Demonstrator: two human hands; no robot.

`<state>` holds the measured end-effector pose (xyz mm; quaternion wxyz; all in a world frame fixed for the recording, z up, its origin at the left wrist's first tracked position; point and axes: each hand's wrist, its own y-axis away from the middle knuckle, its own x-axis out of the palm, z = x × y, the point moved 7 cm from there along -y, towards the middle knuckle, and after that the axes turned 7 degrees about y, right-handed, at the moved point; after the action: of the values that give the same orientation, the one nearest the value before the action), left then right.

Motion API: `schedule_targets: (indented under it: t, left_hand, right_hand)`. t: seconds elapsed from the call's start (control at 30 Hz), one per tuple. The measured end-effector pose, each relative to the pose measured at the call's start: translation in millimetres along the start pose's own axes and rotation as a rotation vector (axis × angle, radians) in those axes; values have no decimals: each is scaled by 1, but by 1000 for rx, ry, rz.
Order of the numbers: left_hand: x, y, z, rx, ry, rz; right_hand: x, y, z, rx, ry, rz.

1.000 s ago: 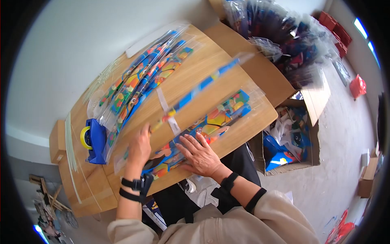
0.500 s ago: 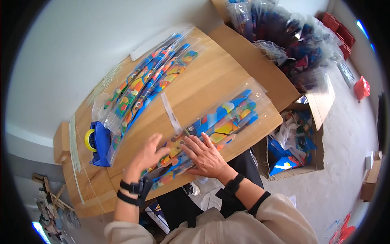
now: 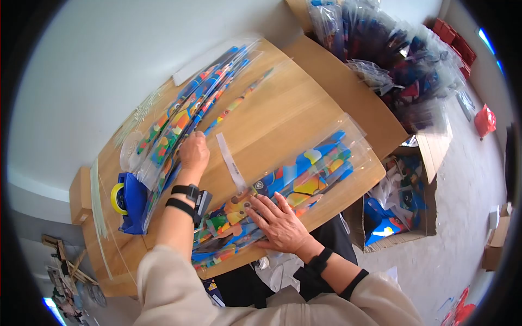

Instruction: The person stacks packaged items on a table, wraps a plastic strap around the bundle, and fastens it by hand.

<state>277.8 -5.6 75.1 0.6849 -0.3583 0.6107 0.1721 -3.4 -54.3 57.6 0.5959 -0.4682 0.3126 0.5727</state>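
Note:
My left hand point(image 3: 194, 153) is at the right edge of the far pile of long clear plastic packets point(image 3: 185, 111), which hold colourful printed material. Its fingers are closed on the outermost packet point(image 3: 235, 105), which is tipped up and seen nearly edge-on. My right hand point(image 3: 281, 227) lies flat, fingers spread, on a nearer stack of similar packets point(image 3: 310, 174) at the table's front edge. A narrow clear strip point(image 3: 230, 162) lies between the two piles.
A blue tape dispenser point(image 3: 136, 204) with yellow tape stands left on the wooden table point(image 3: 283, 98). Pale thin sticks point(image 3: 98, 201) lie beside it. At right are an open carton point(image 3: 402, 233) of colourful material and a large carton point(image 3: 348, 87) near many bagged items point(image 3: 402, 60).
My left hand has gone from above the near stack to the far pile and closed on its outer packet, tipping it up. My right hand stays on the near stack.

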Motion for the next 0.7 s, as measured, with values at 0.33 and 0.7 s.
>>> schedule_targets:
  t: [0.33, 0.7]
  left_hand:
    - [-43, 118, -97, 166, 262, 208]
    - [-53, 130, -107, 314, 195, 413]
  right_hand:
    - [-1, 5, 2, -46, 42, -86]
    - [-20, -5, 2, -20, -41, -141]
